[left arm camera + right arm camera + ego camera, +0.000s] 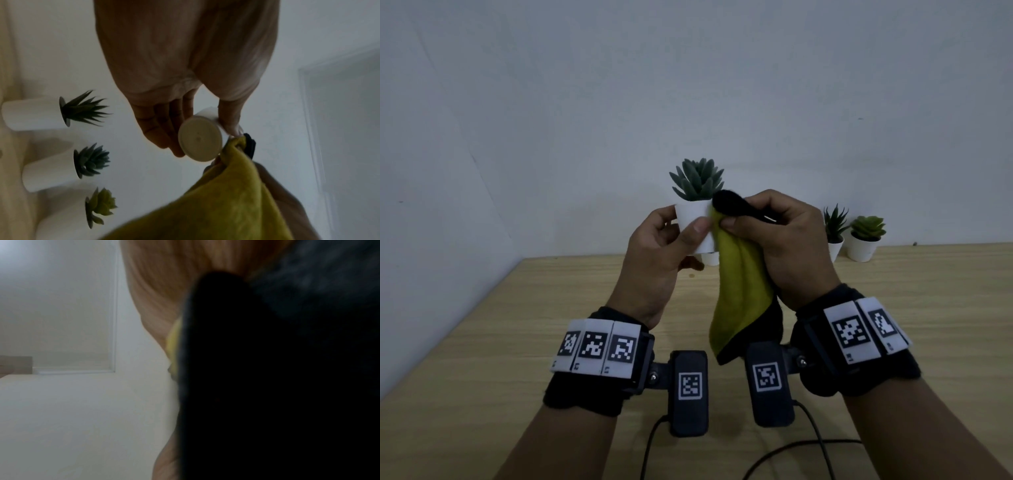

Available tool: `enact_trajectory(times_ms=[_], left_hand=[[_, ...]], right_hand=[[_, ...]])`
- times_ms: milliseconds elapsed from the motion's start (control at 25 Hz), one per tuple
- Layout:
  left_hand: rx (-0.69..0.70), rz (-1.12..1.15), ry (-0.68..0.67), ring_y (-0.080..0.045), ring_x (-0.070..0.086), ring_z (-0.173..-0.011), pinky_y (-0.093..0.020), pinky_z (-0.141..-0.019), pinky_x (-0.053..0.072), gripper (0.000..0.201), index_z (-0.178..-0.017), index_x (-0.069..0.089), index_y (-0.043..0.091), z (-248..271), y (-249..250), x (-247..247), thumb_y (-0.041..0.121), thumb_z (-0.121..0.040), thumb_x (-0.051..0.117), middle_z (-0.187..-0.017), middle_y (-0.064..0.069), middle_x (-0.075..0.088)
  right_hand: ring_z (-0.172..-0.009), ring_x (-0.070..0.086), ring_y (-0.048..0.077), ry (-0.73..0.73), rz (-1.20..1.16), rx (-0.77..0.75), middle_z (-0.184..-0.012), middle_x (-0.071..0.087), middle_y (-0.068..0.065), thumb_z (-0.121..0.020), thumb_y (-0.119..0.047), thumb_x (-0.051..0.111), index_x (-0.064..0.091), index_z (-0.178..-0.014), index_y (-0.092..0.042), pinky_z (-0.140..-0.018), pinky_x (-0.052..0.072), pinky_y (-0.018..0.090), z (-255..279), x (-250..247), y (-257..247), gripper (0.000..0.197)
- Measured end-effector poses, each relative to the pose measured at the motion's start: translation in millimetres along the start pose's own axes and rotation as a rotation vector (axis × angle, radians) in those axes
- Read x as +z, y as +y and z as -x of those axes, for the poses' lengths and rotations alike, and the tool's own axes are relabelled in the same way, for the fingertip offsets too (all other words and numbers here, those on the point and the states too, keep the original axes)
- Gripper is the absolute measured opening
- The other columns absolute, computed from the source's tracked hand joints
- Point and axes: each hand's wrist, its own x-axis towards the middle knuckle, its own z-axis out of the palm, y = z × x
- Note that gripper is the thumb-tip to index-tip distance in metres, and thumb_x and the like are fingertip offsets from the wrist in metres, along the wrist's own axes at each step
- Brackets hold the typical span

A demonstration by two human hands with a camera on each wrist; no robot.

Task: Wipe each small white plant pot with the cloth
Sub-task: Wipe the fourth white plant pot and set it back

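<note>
My left hand [671, 236] holds a small white pot [693, 216] with a grey-green succulent up above the table, thumb on its near side and fingers behind. Its round base [199, 139] faces the left wrist camera. My right hand [763, 226] grips a yellow-and-black cloth [739, 284] and presses it against the pot's right side. The cloth hangs down between my wrists. In the right wrist view the dark cloth [267, 386] fills most of the picture.
Two more white pots stand at the back right by the wall, one with spiky leaves [835, 240], one with a light green succulent [864, 243]. A third pot [710, 258] shows partly behind the held one. The wooden table [551, 308] ends at the wall. Cables [808, 448] trail near me.
</note>
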Motion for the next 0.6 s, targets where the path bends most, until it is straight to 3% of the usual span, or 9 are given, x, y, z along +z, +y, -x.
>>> enact_trajectory(times_ms=[80,160,240,320,440,600], left_hand=[[-0.007,0.012,0.004,-0.016,0.067,-0.076,-0.029,-0.059,0.054,0.041,-0.114,0.058,0.006,0.0,-1.8,0.1,0.024,-0.078,0.068,-0.088,-0.004,0.072],[-0.014,0.065,0.009,-0.019,0.065,-0.081,-0.029,-0.061,0.054,0.041,-0.116,0.058,0.005,-0.3,-2.2,-1.0,0.024,-0.080,0.065,-0.095,-0.008,0.070],[-0.025,0.062,-0.002,-0.025,0.063,-0.087,-0.033,-0.066,0.054,0.041,-0.117,0.059,0.004,-0.7,-2.7,-2.0,0.026,-0.083,0.064,-0.100,-0.012,0.068],[-0.040,0.052,-0.024,-0.027,0.062,-0.092,-0.037,-0.071,0.053,0.043,-0.121,0.058,0.002,-0.9,-2.5,-2.3,0.025,-0.085,0.062,-0.104,-0.015,0.068],[-0.054,0.095,-0.034,-0.021,0.064,-0.091,-0.031,-0.068,0.055,0.043,-0.123,0.057,0.001,-0.2,0.0,-3.4,0.024,-0.087,0.060,-0.109,-0.012,0.067],[-0.081,0.099,-0.016,-0.027,0.066,-0.095,-0.039,-0.078,0.059,0.043,-0.118,0.059,0.002,1.4,5.7,-2.2,0.026,-0.083,0.063,-0.109,-0.016,0.067]], right_hand=[[-0.079,0.069,0.023,0.055,0.019,-0.007,-0.081,0.073,0.009,-0.073,0.000,0.077,0.074,-0.077,-0.012,-0.076,0.059,0.044,-1.4,-0.6,0.9,0.014],[-0.077,0.068,0.023,0.003,0.056,0.010,-0.079,0.073,0.011,-0.072,0.002,0.078,0.074,-0.076,-0.010,-0.076,0.058,0.045,-1.6,-1.3,-0.3,0.013],[-0.075,0.069,0.022,-0.080,0.033,0.015,-0.079,0.073,0.011,-0.071,0.005,0.077,0.073,-0.079,-0.005,-0.074,0.059,0.039,1.2,0.2,-3.3,0.013],[-0.074,0.069,0.019,-0.043,-0.014,0.011,-0.078,0.073,0.009,-0.072,0.006,0.076,0.073,-0.079,-0.004,-0.071,0.059,0.032,1.2,2.3,-3.9,0.013],[-0.070,0.067,0.015,0.019,0.044,0.005,-0.074,0.072,0.004,-0.071,0.003,0.078,0.074,-0.075,-0.009,-0.067,0.057,0.030,-2.0,-3.0,-3.5,0.014],[-0.070,0.068,0.014,-0.133,0.115,0.000,-0.074,0.073,0.005,-0.069,0.005,0.079,0.074,-0.077,-0.004,-0.067,0.058,0.027,1.0,-6.7,-6.5,0.014]])
